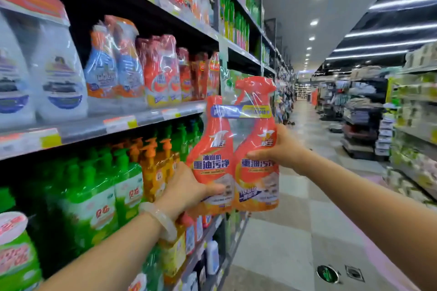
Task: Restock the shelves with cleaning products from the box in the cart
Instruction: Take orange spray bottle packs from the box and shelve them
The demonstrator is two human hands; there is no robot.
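Dark metal shelving [151,117] fills the left of the view, its tiers packed with cleaning products sorted by kind: white jugs [59,78] and orange-and-blue spray bottles [113,64] on the middle tier, green and orange pump bottles [123,172] below. The grouping suggests that like is meant to be set with like, and matching orange packs [163,71] are seen on the middle tier, the probable destination.

An orange twin pack of spray cleaner [236,158] is held upright in the air, just in front of the shelf edge and level with the gap between the middle and lower tiers. It is judged to be carried with both hands because the two bottles are joined only by clear film and a blue-and-yellow band, which could flex.

The left hand [186,186] is clasped round the lower left bottle, thumb across its label. The right hand [281,146] is wrapped round the right bottle's waist. A pale bangle [160,222] is worn on the left wrist.
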